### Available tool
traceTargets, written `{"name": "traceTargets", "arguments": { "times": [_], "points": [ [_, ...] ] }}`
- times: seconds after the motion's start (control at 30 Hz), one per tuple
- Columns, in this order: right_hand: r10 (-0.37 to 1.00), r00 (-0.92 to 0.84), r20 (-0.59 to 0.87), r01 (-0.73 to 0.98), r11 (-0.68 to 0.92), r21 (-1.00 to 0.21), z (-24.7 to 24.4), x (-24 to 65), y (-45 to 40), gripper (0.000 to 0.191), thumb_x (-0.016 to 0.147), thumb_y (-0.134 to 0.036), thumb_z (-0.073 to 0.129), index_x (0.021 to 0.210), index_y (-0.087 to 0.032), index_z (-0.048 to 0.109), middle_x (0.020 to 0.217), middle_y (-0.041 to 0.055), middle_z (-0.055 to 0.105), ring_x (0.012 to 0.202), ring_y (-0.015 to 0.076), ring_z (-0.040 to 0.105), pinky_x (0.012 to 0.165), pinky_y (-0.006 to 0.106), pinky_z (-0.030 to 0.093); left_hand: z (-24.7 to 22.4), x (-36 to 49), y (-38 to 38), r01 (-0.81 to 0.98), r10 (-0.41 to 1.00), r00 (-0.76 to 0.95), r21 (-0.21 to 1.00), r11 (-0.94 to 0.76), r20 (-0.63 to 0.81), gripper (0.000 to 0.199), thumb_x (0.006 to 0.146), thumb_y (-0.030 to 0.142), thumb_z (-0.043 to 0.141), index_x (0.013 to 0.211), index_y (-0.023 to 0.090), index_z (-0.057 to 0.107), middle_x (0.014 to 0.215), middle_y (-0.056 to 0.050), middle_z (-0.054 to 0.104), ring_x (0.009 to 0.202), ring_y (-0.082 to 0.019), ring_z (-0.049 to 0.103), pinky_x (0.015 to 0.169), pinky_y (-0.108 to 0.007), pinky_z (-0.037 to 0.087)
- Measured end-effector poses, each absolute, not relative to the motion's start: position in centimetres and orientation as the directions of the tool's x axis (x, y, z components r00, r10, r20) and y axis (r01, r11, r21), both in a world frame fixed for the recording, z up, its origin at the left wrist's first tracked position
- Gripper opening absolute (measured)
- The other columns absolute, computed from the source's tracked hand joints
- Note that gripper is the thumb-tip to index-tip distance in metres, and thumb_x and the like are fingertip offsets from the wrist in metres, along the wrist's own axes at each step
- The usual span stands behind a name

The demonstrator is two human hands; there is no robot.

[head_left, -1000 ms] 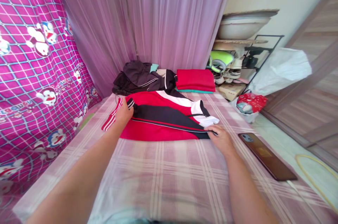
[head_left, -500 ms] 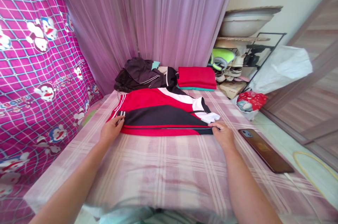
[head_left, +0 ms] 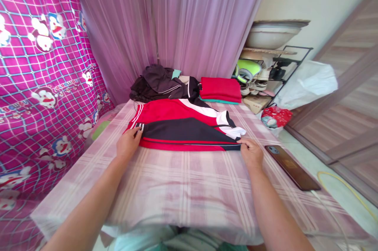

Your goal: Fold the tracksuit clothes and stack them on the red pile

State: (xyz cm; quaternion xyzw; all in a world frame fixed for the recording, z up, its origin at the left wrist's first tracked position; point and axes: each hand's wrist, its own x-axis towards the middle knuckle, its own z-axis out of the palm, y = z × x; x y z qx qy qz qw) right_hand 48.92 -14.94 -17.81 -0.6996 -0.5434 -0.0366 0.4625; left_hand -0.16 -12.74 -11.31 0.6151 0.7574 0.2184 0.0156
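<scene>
A red, black and white track jacket (head_left: 174,129) lies folded lengthwise on the checked cloth, its white collar end toward the right. One black sleeve runs along the near side over the red body. At the left end, my left hand (head_left: 129,140) pinches the striped cuff. My right hand (head_left: 251,152) grips the dark near edge by the shoulder, thumb and fingers closed on the fabric. Both hands rest low, close to the table surface.
Behind the jacket are a dark clothes heap (head_left: 162,83) and a folded red garment (head_left: 221,89) on a teal one. A phone (head_left: 292,167) with a cable lies at right. Beyond the checked tablecloth (head_left: 183,188) stands a shoe rack (head_left: 283,75); a patterned pink curtain (head_left: 44,69) hangs left.
The view has shifted slightly. Both hands keep their hold at the two ends of the jacket, which lies much the same.
</scene>
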Motion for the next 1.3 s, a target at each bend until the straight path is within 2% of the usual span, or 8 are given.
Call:
{"name": "traceTargets", "arguments": {
  "times": [0.1,0.23,0.33,0.5,0.63,0.8,1.03,1.3],
  "points": [
    [0.736,0.405,0.542,0.792,0.015,-0.611,-17.8,49.2,-15.2,0.030,0.068,-0.025,0.043,0.069,-0.025,0.073,0.088,0.0060,0.074,0.089,0.0261,0.066,0.083,0.040,0.051,-10.4,-0.2,-12.7,0.957,0.931,-0.208,0.257,0.132,0.298,0.042,0.094,0.043,0.042,0.118,0.024,0.071,0.111,-0.012,0.069,0.101,-0.029,0.064,0.081,-0.039,0.050],
    [0.646,0.390,0.656,0.816,0.087,-0.571,-16.0,47.8,-15.1,0.035,0.074,-0.024,0.042,0.084,-0.020,0.075,0.094,0.0110,0.074,0.095,0.0273,0.066,0.091,0.042,0.051,-9.7,1.0,-12.1,0.989,0.872,0.031,0.109,-0.097,0.488,0.040,0.095,0.037,0.041,0.115,0.021,0.071,0.125,-0.013,0.064,0.115,-0.029,0.058,0.098,-0.044,0.045],
    [0.663,0.281,0.694,0.858,0.150,-0.492,-13.6,43.4,-14.0,0.039,0.083,-0.025,0.040,0.098,-0.016,0.075,0.104,0.0143,0.073,0.104,0.0277,0.064,0.098,0.043,0.048,-10.1,3.6,-10.9,0.971,0.880,0.182,0.062,-0.232,0.439,0.043,0.097,0.037,0.038,0.124,0.021,0.066,0.138,-0.010,0.060,0.129,-0.030,0.051,0.109,-0.048,0.037],
    [0.871,-0.105,0.481,0.890,0.298,-0.346,-10.6,31.9,-10.9,0.047,0.096,-0.030,0.036,0.135,-0.017,0.059,0.141,0.0119,0.058,0.129,0.0229,0.052,0.110,0.038,0.038,-12.6,7.5,-9.8,0.962,0.929,0.263,0.004,-0.273,0.261,0.053,0.097,0.045,0.037,0.140,0.019,0.054,0.148,-0.012,0.052,0.140,-0.033,0.041,0.117,-0.059,0.021],
    [0.928,-0.306,0.211,0.891,0.357,-0.280,-10.8,25.5,-8.7,0.052,0.100,-0.039,0.035,0.149,-0.021,0.044,0.157,0.0084,0.039,0.144,0.0209,0.035,0.118,0.043,0.024,-13.8,7.6,-9.9,0.961,0.927,0.274,-0.023,-0.277,0.257,0.056,0.097,0.048,0.034,0.143,0.020,0.051,0.149,-0.012,0.050,0.141,-0.032,0.041,0.118,-0.058,0.017],
    [0.967,-0.256,-0.009,0.935,0.245,-0.255,-12.1,26.3,-7.7,0.062,0.101,-0.051,0.026,0.153,-0.019,0.037,0.161,0.0108,0.031,0.149,0.0252,0.025,0.120,0.050,0.016,-13.8,6.9,-9.9,0.958,0.920,0.283,-0.034,-0.285,0.269,0.058,0.097,0.048,0.035,0.143,0.018,0.052,0.149,-0.012,0.050,0.140,-0.033,0.042,0.118,-0.057,0.018],
    [1.000,-0.027,0.004,0.984,0.027,-0.175,-13.0,35.8,-9.2,0.061,0.102,-0.048,0.022,0.153,-0.018,0.037,0.161,0.0103,0.031,0.148,0.0251,0.027,0.118,0.052,0.021,-13.3,7.0,-9.8,0.966,0.936,0.257,-0.058,-0.250,0.240,0.058,0.098,0.049,0.031,0.143,0.019,0.051,0.151,-0.012,0.047,0.142,-0.034,0.038,0.115,-0.062,0.019],
    [0.996,-0.056,0.072,0.991,0.064,-0.116,-13.3,40.9,-12.2,0.054,0.101,-0.037,0.029,0.147,-0.014,0.047,0.155,0.0125,0.042,0.145,0.0257,0.034,0.120,0.051,0.018,-13.3,7.1,-9.8,0.964,0.934,0.264,-0.036,-0.263,0.243,0.058,0.097,0.050,0.031,0.142,0.021,0.052,0.150,-0.013,0.050,0.141,-0.034,0.040,0.116,-0.062,0.018]
  ]
}}
